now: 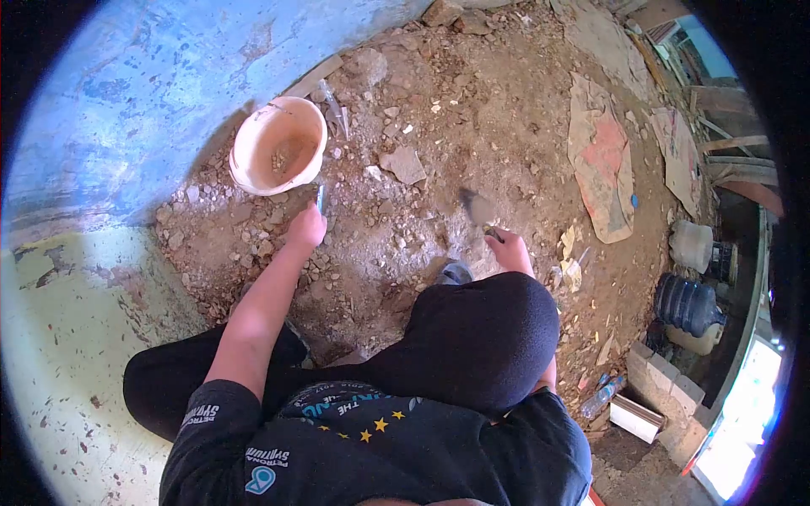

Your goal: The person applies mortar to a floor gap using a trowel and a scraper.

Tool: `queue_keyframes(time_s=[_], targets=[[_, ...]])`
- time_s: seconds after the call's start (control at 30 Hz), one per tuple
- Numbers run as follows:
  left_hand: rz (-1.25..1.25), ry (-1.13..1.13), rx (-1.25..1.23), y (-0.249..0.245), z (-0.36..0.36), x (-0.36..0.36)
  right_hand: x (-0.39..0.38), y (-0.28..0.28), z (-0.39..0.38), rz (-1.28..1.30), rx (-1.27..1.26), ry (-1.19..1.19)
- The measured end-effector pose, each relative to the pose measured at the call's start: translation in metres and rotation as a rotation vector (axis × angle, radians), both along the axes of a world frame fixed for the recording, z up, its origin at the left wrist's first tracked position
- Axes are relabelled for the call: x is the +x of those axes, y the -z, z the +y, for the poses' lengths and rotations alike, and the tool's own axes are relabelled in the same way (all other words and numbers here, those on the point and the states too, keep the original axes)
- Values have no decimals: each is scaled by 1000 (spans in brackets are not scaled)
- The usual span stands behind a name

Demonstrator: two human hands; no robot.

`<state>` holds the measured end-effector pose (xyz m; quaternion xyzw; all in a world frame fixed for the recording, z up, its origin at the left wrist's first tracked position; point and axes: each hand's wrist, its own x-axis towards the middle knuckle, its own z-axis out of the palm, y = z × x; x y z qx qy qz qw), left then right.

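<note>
My left hand (307, 226) is closed around the handle of a narrow tool (321, 199), held upright just below the white bucket (278, 150). Some dirt or small rubble lies in the bucket. To the right, my right hand (507, 248) grips the dark handle of a trowel (480, 208), whose flat blade is over the dirt floor. A flat stone (403, 165) lies between the bucket and the trowel. Beside the bucket, a clear plastic bottle (332, 101) rests on the rubble.
A peeling blue wall (169, 76) stands behind the bucket. Flattened cardboard (601, 160) lies on the right, with a large blue water jug (688, 302), concrete blocks (666, 375) and a plastic bottle (602, 396) farther right. Loose stones cover the floor.
</note>
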<state>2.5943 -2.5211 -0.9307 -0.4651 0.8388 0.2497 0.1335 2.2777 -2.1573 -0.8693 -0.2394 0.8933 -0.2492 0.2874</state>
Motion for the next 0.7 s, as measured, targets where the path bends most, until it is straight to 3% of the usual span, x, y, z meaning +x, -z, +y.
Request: queue_keyframes(time_s=[0.03,0.17,0.3,0.4,0.47,0.63,0.7], targets=[[0,-4,-6,4,-2,3,-7,2,-4,-265,-52,73],[58,69,-24,4,-7,16,-2,12,-62,-336,14,-3],[142,100,-14,-3,-7,22,-23,58,-127,-269,15,-156],[154,147,-44,1,-4,27,-19,55,-167,-422,-123,-143],[146,116,-24,-5,-2,25,-13,62,-183,-614,-181,-7],[178,9,-87,-45,14,11,-2,72,-189,-701,-181,-114],[333,118,-135,-48,12,2,10,67,-186,-822,-249,-50]])
